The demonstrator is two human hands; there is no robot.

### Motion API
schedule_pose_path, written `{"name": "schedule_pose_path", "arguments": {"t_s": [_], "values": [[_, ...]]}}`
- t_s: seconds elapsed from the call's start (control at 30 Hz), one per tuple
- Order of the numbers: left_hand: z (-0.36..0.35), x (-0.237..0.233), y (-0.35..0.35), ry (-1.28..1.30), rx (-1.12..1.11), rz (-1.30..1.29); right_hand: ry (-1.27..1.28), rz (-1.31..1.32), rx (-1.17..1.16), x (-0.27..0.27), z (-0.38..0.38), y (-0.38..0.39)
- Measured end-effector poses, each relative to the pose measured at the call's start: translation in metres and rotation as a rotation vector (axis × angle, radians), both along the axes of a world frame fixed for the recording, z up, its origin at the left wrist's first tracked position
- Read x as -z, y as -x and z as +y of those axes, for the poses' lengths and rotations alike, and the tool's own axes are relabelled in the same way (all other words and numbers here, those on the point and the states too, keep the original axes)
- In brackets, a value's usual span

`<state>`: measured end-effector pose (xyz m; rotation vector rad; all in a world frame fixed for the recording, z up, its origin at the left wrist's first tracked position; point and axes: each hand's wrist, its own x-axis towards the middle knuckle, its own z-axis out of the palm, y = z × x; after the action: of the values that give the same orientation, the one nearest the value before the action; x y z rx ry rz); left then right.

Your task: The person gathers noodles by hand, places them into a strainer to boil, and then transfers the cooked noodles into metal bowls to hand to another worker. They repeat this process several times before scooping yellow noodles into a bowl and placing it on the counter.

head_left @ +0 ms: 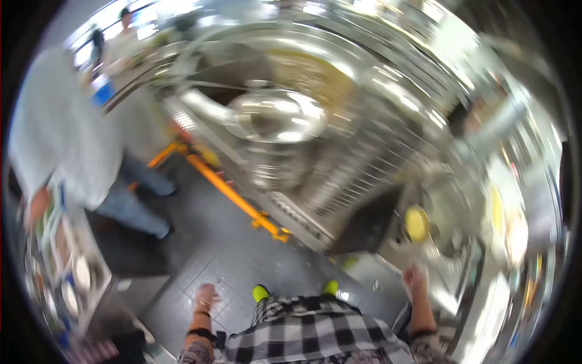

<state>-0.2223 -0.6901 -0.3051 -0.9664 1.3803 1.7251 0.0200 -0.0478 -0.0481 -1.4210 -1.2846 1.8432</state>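
My left hand (206,295) hangs over the dark tiled floor (212,255), loosely open, with no object seen in it. Near the front edge of a steel sink counter (445,267), my right hand (416,277) is held with its fingers curled in; I see nothing in it, though motion smears the detail. A round yellow object (417,224) lies by the sink, closest to the right hand; its kind is too blurred to name. Straight ahead stands large steel kitchen equipment with a shiny round metal vessel (276,118). Neither hand touches these things.
An orange frame (218,185) runs low along the equipment. On the left a person in a white coat (73,127) stands beside a counter with white containers (83,273). Another person (124,45) is farther back. A large pan of brownish contents (312,76) sits behind the vessel.
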Motion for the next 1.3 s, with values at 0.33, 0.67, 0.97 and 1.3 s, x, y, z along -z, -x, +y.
{"name": "schedule_pose_path", "arguments": {"t_s": [0.33,0.67,0.97,1.3], "values": [[0.166,-0.044,-0.037,0.1,0.78,0.271,0.1,0.723,-0.023,-0.059,0.083,0.142],[0.22,-0.147,-0.07,0.15,0.36,0.162,0.195,1.105,0.04,-0.061,0.257,0.267],[0.423,-0.354,-0.02,-0.211,0.944,0.911,-0.532,0.364,-0.284,-0.24,0.194,0.165],[0.685,-0.406,-0.054,-1.392,0.916,-0.11,-1.532,0.303,-0.284,-0.197,0.03,0.054]]}}
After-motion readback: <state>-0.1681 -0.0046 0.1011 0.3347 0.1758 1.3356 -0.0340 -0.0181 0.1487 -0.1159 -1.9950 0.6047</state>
